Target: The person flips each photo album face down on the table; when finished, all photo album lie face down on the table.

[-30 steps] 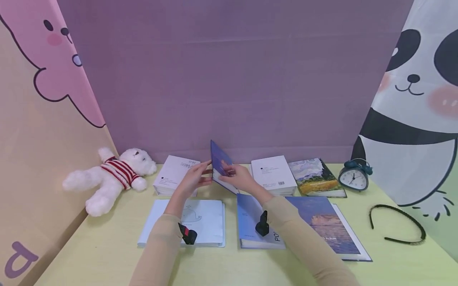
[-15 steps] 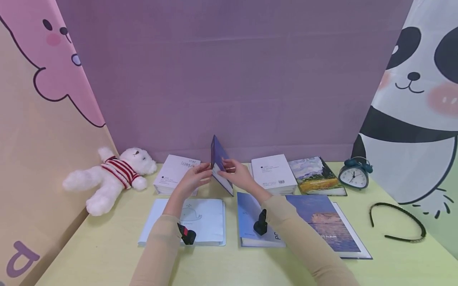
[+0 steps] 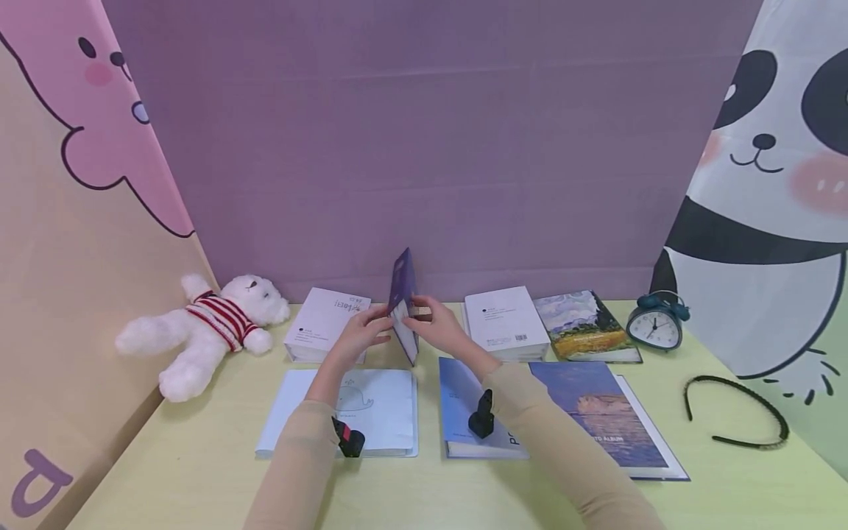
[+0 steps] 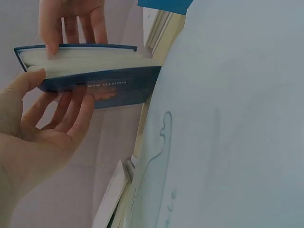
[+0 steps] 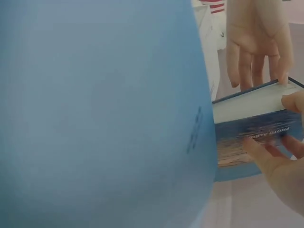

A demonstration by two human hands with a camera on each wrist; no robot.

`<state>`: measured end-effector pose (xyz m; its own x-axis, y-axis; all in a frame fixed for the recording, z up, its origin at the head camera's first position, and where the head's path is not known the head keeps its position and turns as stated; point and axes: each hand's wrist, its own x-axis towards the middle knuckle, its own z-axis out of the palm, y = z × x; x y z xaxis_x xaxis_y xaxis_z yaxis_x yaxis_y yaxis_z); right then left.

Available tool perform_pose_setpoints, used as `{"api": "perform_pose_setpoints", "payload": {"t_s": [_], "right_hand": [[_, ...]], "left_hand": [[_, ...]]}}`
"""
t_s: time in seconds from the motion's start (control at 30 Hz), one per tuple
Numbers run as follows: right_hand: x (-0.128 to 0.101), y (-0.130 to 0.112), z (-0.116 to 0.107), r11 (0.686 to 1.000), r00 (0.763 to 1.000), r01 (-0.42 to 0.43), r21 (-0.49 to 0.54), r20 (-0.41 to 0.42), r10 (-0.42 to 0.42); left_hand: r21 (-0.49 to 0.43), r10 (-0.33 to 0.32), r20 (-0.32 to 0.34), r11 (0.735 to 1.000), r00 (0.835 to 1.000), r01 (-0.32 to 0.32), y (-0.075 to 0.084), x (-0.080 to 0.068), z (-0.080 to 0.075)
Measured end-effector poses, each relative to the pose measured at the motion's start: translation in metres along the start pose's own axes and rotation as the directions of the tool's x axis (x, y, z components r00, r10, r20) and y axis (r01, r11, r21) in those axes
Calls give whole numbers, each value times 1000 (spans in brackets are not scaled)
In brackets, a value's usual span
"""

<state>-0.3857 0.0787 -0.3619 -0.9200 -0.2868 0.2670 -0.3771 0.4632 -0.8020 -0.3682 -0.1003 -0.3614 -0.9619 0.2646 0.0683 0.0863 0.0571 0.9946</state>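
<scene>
A small dark-blue photo album [image 3: 402, 283] stands on edge above the table's far middle, nearly edge-on in the head view. My left hand [image 3: 358, 335] grips its left side. In the left wrist view the thumb of this hand [image 4: 52, 128] lies at the white page edges and its fingers press the printed cover. My right hand [image 3: 440, 327] pinches the album from the right. The right wrist view shows the right thumb at the page edges and the right fingers [image 5: 259, 149] on the cover lettered PHOTO ALBUM.
White books [image 3: 321, 327] [image 3: 506, 324] lie on either side of the hands. Nearer lie a pale whale-drawing album [image 3: 380, 423], a blue album [image 3: 460, 397] and a large sea-picture album [image 3: 589, 408]. A teddy bear [image 3: 218, 320], a landscape-cover book [image 3: 586, 327], an alarm clock [image 3: 656, 324] and a black headband [image 3: 762, 401] lie around.
The album has turned to a steeper, more edge-on angle, its lower end swinging left. My right fingers have shifted from over its face to its right side; the left hand stays close to its place.
</scene>
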Motion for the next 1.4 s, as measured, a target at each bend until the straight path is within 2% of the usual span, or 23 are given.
{"api": "perform_pose_setpoints", "payload": {"t_s": [0.23, 0.4, 0.63, 0.83, 0.93, 1.07, 1.23, 1.4], "right_hand": [[1, -2, -5, 988, 988, 153, -5, -20, -153], [-2, -5, -10, 979, 980, 198, -45, 15, -198], [-5, -7, -18, 991, 990, 136, -20, 45, -135], [-7, -5, -19, 998, 998, 58, -35, 21, -57], [-7, -3, -19, 999, 999, 31, -34, 20, -30], [-9, -1, -21, 999, 1000, -15, -44, 15, 16], [-11, 1, -27, 999, 999, -29, -39, -34, 27], [-10, 7, -30, 999, 996, -38, -33, -86, 35]], "left_hand": [[15, 8, -77, 1000, 997, -7, -15, 12, -1], [15, 7, -44, 1000, 999, -6, -14, 13, -2], [3, -16, -1, 1000, 1000, 16, -11, 13, -3], [17, -68, 33, 998, 997, 67, -20, 15, 0], [43, -83, 49, 996, 995, 80, -23, 14, 2], [87, -73, 86, 994, 994, 66, -26, 13, 3], [107, -93, 147, 991, 985, 78, -28, 14, 4], [118, -159, 190, 983, 969, 138, -31, 16, 5]]}}
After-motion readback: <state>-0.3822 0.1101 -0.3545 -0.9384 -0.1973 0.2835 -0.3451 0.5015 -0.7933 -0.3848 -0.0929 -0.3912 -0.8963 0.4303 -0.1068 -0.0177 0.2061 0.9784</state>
